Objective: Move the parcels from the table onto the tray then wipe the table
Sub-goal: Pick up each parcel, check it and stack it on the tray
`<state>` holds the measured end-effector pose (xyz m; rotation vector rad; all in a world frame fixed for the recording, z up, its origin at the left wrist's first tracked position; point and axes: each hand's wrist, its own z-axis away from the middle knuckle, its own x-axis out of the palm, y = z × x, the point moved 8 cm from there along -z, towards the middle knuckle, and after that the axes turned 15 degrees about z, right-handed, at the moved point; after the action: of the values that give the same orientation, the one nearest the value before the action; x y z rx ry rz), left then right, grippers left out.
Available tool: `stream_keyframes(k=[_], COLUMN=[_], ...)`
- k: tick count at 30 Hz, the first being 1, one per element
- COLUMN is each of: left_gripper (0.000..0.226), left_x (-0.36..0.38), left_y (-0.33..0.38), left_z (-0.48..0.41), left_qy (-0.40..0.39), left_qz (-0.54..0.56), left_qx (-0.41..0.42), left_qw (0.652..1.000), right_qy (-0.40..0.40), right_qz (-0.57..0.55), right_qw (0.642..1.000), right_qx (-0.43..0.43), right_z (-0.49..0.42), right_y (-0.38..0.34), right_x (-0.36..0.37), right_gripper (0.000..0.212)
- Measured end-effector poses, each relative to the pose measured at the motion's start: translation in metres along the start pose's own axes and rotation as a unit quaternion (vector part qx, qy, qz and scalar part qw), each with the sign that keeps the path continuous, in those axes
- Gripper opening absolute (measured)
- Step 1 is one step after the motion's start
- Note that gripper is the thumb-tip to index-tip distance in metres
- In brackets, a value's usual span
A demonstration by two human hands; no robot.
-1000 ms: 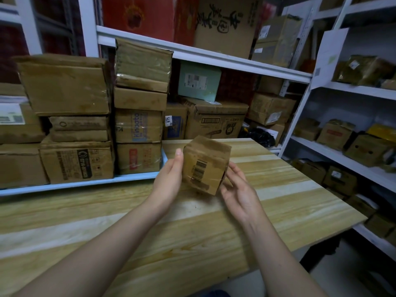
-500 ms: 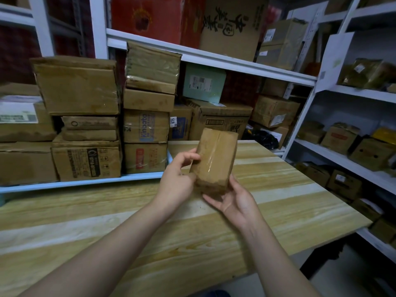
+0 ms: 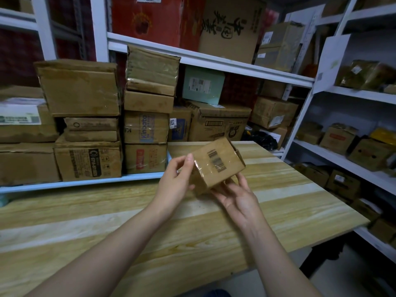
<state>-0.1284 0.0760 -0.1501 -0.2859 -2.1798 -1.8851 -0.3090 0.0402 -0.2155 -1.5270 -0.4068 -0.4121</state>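
Parcel (image 3: pixel 216 165) between both hands, above table (image 3: pixel 300 202)

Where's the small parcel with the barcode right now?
In the head view, the small parcel is centre-right, held above the wooden table between the left hand and right hand, just right of the light-blue tray.

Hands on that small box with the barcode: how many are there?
2. The left hand grips the small box's left end; the right hand supports it from underneath, above the wooden table.
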Motion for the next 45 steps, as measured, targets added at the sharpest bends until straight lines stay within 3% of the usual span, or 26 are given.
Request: stream_keyframes(k=[6, 9, 15, 19, 26, 29, 34, 37, 39, 45], left_gripper=[0.054, 0.045, 0.047, 0.036, 0.112, 0.129, 0.124, 0.106, 0.096, 0.086], left_x=[-0.012, -0.019, -0.026, -0.03, -0.042, -0.055, -0.077, -0.101, -0.121, -0.18], left_y=[-0.002, -0.004, 0.005, 0.003, 0.009, 0.024, 0.056, 0.078, 0.096, 0.138], left_z=[0.007, 0.008, 0.021, 0.028, 0.051, 0.063, 0.081, 0.095, 0.106, 0.139], left_qy=[0.037, 0.034, 0.023, 0.02, 0.031, 0.062, 0.08, 0.102, 0.138, 0.247], left_qz=[0.008, 0.013, -0.032, -0.065, -0.209, -0.215, -0.268, -0.277, -0.274, -0.256], left_qx=[-0.005, -0.013, 0.011, -0.011, 0.056, 0.103, 0.199, 0.238, 0.279, 0.345], left_qw=[0.999, 0.999, 0.999, 0.998, 0.976, 0.969, 0.939, 0.925, 0.91, 0.869], right_qy=[0.019, 0.017, 0.041, 0.043, -0.015, -0.039, -0.072, -0.111, -0.135, -0.221], right_qz=[0.013, 0.011, -0.009, 0.017, 0.045, 0.056, 0.054, 0.062, 0.058, 0.13], right_qw=[1.0, 1.0, 0.999, 0.999, 0.999, 0.998, 0.996, 0.992, 0.989, 0.966], right_qx=[-0.006, 0.002, 0.012, 0.015, 0.0, 0.003, 0.01, 0.001, 0.002, 0.024], right_z=[0.003, 0.008, 0.009, 0.011, 0.023, 0.026, 0.032, 0.041, 0.045, 0.061], right_y=[0.001, 0.002, 0.01, 0.013, 0.015, 0.018, 0.026, 0.029, 0.033, 0.052], right_x=[0.005, 0.005, 0.006, 0.016, 0.05, 0.072, 0.123, 0.165, 0.192, 0.272], right_gripper=[0.058, 0.046, 0.02, 0.035, 0.06, 0.052, 0.038, 0.032, 0.038, 0.015])
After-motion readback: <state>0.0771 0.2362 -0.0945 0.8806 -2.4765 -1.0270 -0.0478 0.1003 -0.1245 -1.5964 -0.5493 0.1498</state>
